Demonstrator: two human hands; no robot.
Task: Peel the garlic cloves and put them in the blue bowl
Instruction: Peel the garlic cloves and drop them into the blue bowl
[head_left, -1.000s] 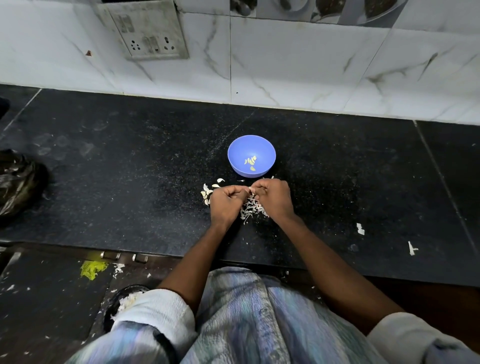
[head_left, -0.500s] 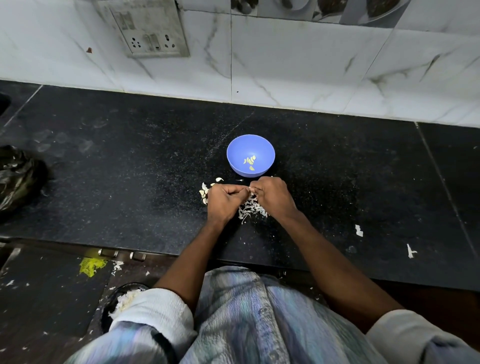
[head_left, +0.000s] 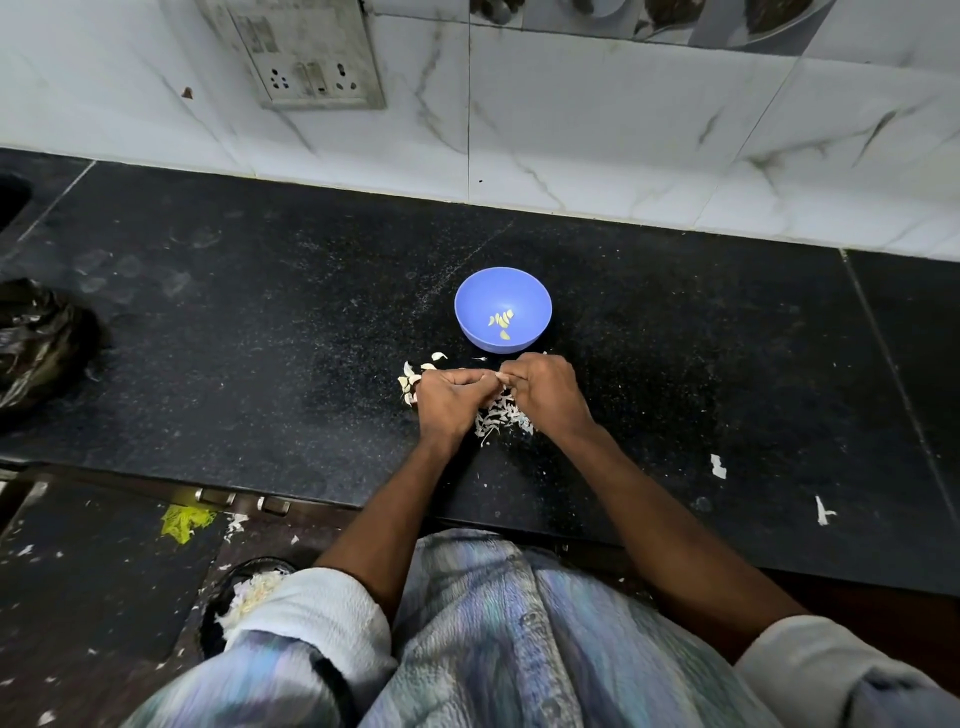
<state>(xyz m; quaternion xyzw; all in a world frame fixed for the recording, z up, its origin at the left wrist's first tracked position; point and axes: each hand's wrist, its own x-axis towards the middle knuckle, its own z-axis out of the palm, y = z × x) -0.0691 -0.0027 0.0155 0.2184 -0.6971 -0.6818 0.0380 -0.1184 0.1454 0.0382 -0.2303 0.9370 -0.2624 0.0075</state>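
A person is standing at a black stone counter (head_left: 260, 322), both hands meeting knuckle to knuckle just short of a blue bowl (head_left: 503, 309). The left hand (head_left: 451, 402) is curling its fingers tightly inward, and the right hand (head_left: 545, 392) is doing the same, their fingertips touching over a small pale piece that is mostly hidden between them; it is looking like a garlic clove (head_left: 500, 375), though how much skin it is carrying cannot be told. Just beyond the fingertips, the bowl is holding a few peeled cloves (head_left: 502, 322) at its bottom. Unpeeled cloves (head_left: 410, 382) are lying right beside the left hand's outer fingers, and a heap of white skins (head_left: 501, 415) is lying under and between the two palms. Loose skin scraps (head_left: 718, 466) are sitting well away from the right hand's fingers. A crumpled dark bag (head_left: 36, 343) is resting far out from the left hand's fingers.
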